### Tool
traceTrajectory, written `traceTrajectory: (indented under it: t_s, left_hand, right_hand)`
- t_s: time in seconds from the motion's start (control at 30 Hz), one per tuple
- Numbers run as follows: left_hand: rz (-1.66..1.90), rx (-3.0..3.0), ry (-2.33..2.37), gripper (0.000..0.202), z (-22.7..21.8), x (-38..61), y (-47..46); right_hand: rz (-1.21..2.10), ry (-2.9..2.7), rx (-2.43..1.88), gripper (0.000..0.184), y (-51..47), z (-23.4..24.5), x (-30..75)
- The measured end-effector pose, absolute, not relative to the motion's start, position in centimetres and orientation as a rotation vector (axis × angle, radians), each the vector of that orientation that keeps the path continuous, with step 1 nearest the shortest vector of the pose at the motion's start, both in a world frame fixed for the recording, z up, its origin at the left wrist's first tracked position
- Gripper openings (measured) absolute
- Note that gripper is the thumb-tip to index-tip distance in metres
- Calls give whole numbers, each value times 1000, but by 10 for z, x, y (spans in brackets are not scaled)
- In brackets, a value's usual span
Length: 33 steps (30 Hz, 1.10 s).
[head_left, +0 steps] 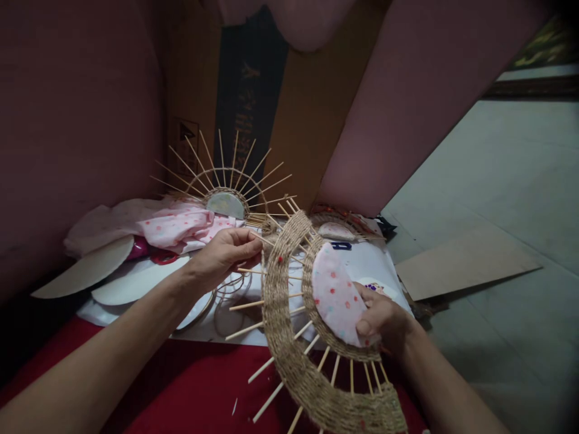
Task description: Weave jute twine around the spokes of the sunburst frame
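Observation:
My right hand (382, 316) grips a half-round woven fan (283, 337) by its centre, the thumb on a pink half-disc (337, 289) of red-dotted cloth. Thin wooden sticks spread out from that centre through an inner and a wide outer band of jute twine. My left hand (233, 250) is closed in a pinch at the upper left edge of the outer band, beside a stick's tip. Whether it pinches the stick or a strand of twine, I cannot make out. Loose twine (228, 289) loops below this hand.
Behind stands another stick fan (226, 205) with a pale centre, leaning by a cardboard box (307, 120). Pink dotted cloth (181, 223) and white cut pieces (90, 271) lie at left. A third woven fan (337, 230) is at back right; a cardboard sheet (465, 262) lies on the tiled floor.

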<state>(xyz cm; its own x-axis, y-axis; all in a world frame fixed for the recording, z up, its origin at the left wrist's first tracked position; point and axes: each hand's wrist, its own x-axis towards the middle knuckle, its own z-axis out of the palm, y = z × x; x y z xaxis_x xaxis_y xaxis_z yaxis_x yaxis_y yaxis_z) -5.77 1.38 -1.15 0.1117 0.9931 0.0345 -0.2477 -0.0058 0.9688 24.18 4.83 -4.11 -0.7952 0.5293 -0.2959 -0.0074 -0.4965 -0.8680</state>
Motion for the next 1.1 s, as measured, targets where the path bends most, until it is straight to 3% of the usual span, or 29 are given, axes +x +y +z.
traceTrajectory:
  t_s: [0.2, 0.47, 0.63, 0.77, 1.1]
  left_hand:
    - [1199, 1129, 1010, 27, -13, -55, 15]
    - [1104, 859, 902, 28, -10, -60, 13]
    - [1000, 605, 773, 17, -3, -63, 9]
    - [1004, 634, 737, 8, 2, -63, 5]
    - [1054, 800, 700, 13, 2, -69, 2]
  right_hand:
    - [2364, -1497, -778, 25, 54, -38, 240]
    - [2352, -1462, -836, 30, 53, -42, 243]
    - [2367, -1439, -834, 29, 55, -45, 242]
    - [2326, -1414, -801, 26, 56, -54, 244]
    - [2329, -1405, -794, 27, 60, -55, 241]
